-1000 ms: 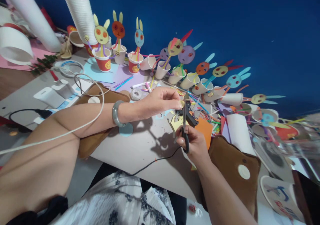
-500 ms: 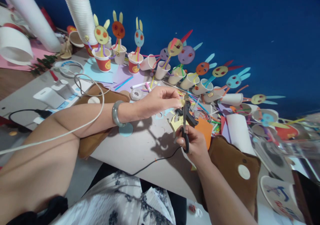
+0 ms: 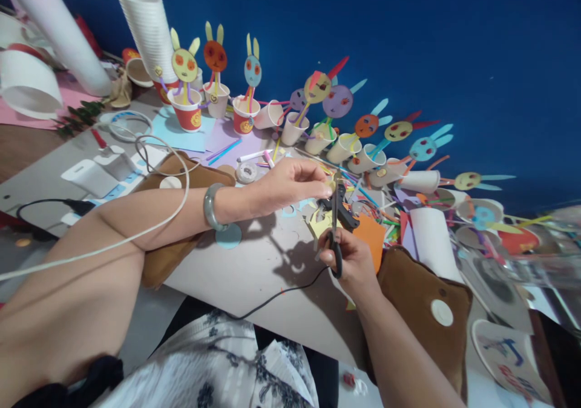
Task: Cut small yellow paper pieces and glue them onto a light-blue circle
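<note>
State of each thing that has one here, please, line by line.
Left hand, pinching a small yellow piece
Right hand, gripping scissors
Scissors, raised off the table
White cup stack, nested
Yellow-faced rabbit, standing in red cup
Blue paper disc, flat

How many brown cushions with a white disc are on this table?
2. One cushion is partly covered by the left forearm; the other cushion lies beside the right forearm. More may be hidden.
</note>
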`<action>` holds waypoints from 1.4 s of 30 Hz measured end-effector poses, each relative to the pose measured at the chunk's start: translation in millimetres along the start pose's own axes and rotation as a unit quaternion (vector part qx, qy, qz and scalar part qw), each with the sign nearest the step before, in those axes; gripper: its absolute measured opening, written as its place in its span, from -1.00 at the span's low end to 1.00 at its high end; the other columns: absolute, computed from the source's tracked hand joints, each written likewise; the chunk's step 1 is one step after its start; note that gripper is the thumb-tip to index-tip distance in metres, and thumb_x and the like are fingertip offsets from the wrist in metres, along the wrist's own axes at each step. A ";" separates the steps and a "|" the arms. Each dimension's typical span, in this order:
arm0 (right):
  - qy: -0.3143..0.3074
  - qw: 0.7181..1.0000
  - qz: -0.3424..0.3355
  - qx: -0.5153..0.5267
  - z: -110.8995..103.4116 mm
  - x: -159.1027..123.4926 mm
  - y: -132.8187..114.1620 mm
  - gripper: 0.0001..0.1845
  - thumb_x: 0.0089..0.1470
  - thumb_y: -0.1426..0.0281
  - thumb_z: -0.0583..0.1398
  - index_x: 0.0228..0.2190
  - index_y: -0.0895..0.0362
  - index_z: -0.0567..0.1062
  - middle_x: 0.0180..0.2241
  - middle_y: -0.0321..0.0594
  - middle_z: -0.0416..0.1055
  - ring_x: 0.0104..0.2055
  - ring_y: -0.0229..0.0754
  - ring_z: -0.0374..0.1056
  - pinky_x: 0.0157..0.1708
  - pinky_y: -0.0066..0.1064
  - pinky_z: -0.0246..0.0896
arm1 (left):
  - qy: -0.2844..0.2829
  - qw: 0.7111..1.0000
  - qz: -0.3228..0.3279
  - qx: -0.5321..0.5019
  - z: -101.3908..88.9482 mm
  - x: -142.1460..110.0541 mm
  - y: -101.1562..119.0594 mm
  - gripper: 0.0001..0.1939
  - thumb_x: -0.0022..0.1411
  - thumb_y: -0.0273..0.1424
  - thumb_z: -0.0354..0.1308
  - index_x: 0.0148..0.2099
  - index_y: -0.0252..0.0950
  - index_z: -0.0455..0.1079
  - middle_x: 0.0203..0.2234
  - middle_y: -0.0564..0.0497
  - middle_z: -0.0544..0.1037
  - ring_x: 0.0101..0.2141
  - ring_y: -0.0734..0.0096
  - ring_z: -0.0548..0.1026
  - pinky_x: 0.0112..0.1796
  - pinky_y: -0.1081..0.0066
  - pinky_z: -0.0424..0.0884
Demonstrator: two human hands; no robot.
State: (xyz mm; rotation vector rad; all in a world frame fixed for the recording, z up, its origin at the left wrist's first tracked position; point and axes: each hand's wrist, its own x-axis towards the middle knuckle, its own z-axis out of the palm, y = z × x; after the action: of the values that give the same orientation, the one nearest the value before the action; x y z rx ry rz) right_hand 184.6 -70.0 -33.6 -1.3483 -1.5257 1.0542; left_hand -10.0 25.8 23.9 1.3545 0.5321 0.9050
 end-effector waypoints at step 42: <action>0.006 1.000 -0.013 0.021 0.2 -0.9 6.1 -0.44 -0.18 -0.01 0.41 -0.64 0.09 0.27 -0.59 -0.31 0.32 -0.54 -0.28 0.13 -0.55 -0.42 0.02 | -0.025 1.000 -0.017 0.003 -0.4 -0.6 -0.2 -0.83 0.05 -0.52 0.19 -0.54 -0.37 0.30 -0.61 0.15 0.30 -0.51 0.65 0.24 -0.44 0.53 0.16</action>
State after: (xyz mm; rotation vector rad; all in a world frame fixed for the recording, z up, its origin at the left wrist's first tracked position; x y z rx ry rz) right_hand 186.3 -70.5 -39.4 -1.3008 -1.5015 1.0549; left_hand -10.7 25.6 23.5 1.3653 0.5184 0.8401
